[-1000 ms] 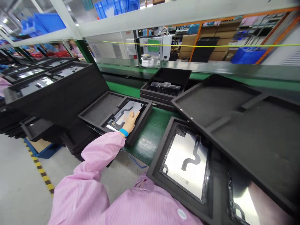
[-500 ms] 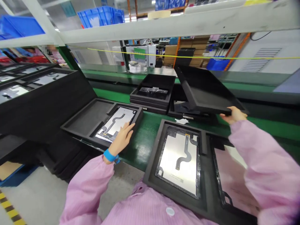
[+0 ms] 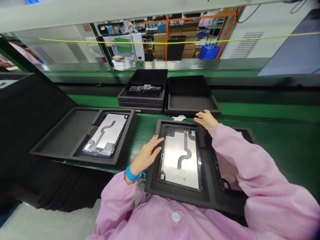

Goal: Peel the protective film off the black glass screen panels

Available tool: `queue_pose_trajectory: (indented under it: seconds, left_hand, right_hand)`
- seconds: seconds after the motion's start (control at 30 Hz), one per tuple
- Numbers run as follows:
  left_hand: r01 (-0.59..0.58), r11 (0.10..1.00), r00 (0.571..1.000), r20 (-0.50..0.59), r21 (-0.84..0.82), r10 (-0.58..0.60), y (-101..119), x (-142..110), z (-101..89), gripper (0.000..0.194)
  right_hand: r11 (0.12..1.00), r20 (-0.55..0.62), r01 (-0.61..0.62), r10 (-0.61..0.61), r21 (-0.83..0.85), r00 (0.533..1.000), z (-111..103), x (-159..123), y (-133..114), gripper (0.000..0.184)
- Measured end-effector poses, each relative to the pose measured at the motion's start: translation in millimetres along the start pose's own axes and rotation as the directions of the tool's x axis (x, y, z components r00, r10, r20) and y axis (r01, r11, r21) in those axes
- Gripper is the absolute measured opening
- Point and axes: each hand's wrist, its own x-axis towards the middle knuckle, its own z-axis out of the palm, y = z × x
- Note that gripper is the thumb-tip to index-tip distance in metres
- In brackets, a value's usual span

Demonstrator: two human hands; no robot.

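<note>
My left hand (image 3: pixel 147 155), a blue band on its wrist, is open with its fingers spread at the left rim of the near black foam tray (image 3: pixel 152 173). In that tray lies a display panel (image 3: pixel 173 156) with a silver back and a dark, curved flex cable. A second panel (image 3: pixel 227 166) sits in the right compartment, partly covered by my right sleeve. My right hand (image 3: pixel 206 119) is open, fingers loosely bent, between this tray's far edge and an empty-looking black tray (image 3: pixel 192 101) behind it. I cannot tell whether it touches either.
Left on the green bench (image 3: pixel 142 133) is another foam tray (image 3: pixel 55 133) holding one panel (image 3: pixel 106 133). Stacked trays (image 3: pixel 142 103) stand behind, with a black part in clear wrap on top. A crumpled white scrap (image 3: pixel 179 118) lies nearby. A tall black foam stack (image 3: pixel 25 113) borders the left.
The black tray that my right hand held tilted now lies flat at the back, and that hand has let go. My left hand has moved right, from the left tray's panel to the near tray.
</note>
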Motion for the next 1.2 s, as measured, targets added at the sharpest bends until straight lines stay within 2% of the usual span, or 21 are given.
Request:
queue_pose_trajectory:
  seconds: [0.07,0.13,0.23,0.33,0.43,0.5,0.6,0.7,0.77,0.83,0.9,0.93,0.97,1.0,1.03,1.07,1.1,1.13,1.17,1.2]
  left_hand:
    - [-0.017,1.0,0.999,0.046,-0.008,0.017,2,5,8.5,0.046]
    - [-0.03,0.999,0.997,0.078,-0.011,0.031,2,8,16.4,0.047]
    - [-0.036,0.999,0.995,0.088,-0.017,0.037,1,11,25.9,0.05]
    - [-0.04,0.999,0.996,0.074,-0.035,0.042,0,12,32.7,0.053]
    - [-0.045,0.997,0.998,0.048,-0.069,0.049,2,13,36.9,0.055]
    - [-0.052,0.993,0.998,0.026,-0.103,0.055,3,14,38.1,0.056]
    - [-0.05,0.985,0.998,-0.052,-0.164,0.042,7,11,37.4,0.054]
    - [-0.035,0.973,0.981,-0.196,-0.23,-0.011,14,2,33.6,0.043]
    - [-0.024,0.96,0.948,-0.31,-0.279,-0.066,22,-8,28.6,0.032]
    - [-0.013,0.939,0.911,-0.391,-0.342,-0.13,31,-19,21.0,0.026]
    - [0.0,0.907,0.914,-0.368,-0.421,-0.171,43,-28,11.1,0.031]
    - [0.014,0.856,0.939,-0.286,-0.517,-0.189,49,-32,5.7,0.038]
    - [0.044,0.76,0.968,-0.16,-0.648,-0.192,56,-35,0.5,0.047]
    - [0.089,0.62,0.985,-0.024,-0.78,-0.171,62,-37,-4.3,0.057]
    - [0.136,0.46,0.988,0.084,-0.878,-0.133,67,-38,-8.1,0.067]
    - [0.164,0.328,0.985,0.136,-0.93,-0.108,71,-38,-10.6,0.075]
    - [0.155,0.28,0.985,0.126,-0.947,-0.118,73,-38,-11.4,0.079]
    - [0.113,0.328,0.986,0.064,-0.938,-0.156,74,-38,-10.3,0.078]
    - [0.068,0.425,0.98,-0.019,-0.903,-0.197,74,-39,-7.4,0.073]
    - [0.03,0.526,0.971,-0.1,-0.85,-0.218,73,-40,-2.6,0.064]
  right_hand:
    - [0.968,0.121,0.142,-0.119,-0.205,0.986,-3,-22,5,0.023]
    - [0.879,0.244,0.293,-0.21,-0.377,0.947,-5,-42,10,0.011]
    - [0.712,0.359,0.454,-0.295,-0.535,0.886,-4,-62,21,0.009]
    - [0.582,0.402,0.529,-0.344,-0.618,0.848,-2,-69,30,0.015]
    - [0.533,0.408,0.539,-0.352,-0.652,0.842,0,-70,33,0.018]
    - [0.548,0.393,0.524,-0.347,-0.652,0.852,1,-68,32,0.019]
    - [0.637,0.368,0.477,-0.307,-0.606,0.877,0,-66,25,0.02]
    - [0.766,0.411,0.43,-0.237,-0.478,0.88,-5,-69,9,0.026]
    - [0.833,0.451,0.4,-0.21,-0.383,0.868,-12,-76,-7,0.032]
    - [0.867,0.429,0.422,-0.286,-0.263,0.856,-22,-91,-29,0.032]
    - [0.848,0.305,0.511,-0.455,-0.137,0.836,-33,-114,-51,0.029]
    - [0.802,0.202,0.59,-0.565,-0.094,0.8,-39,-128,-61,0.025]
    - [0.732,0.092,0.677,-0.671,-0.077,0.736,-44,-143,-69,0.02]
    - [0.642,0.005,0.762,-0.765,-0.084,0.645,-48,-159,-75,0.016]
    - [0.542,-0.007,0.834,-0.839,-0.099,0.545,-51,-174,-79,0.015]
    - [0.424,0.057,0.901,-0.901,-0.094,0.43,-54,-189,-81,0.017]
    - [0.302,0.184,0.952,-0.934,-0.051,0.306,-56,-203,-80,0.018]
    - [0.212,0.348,0.977,-0.918,0.019,0.192,-59,-215,-76,0.019]
    - [0.161,0.505,0.983,-0.858,0.084,0.097,-61,-225,-72,0.02]
    - [0.143,0.632,0.982,-0.775,0.122,0.035,-65,-234,-66,0.02]
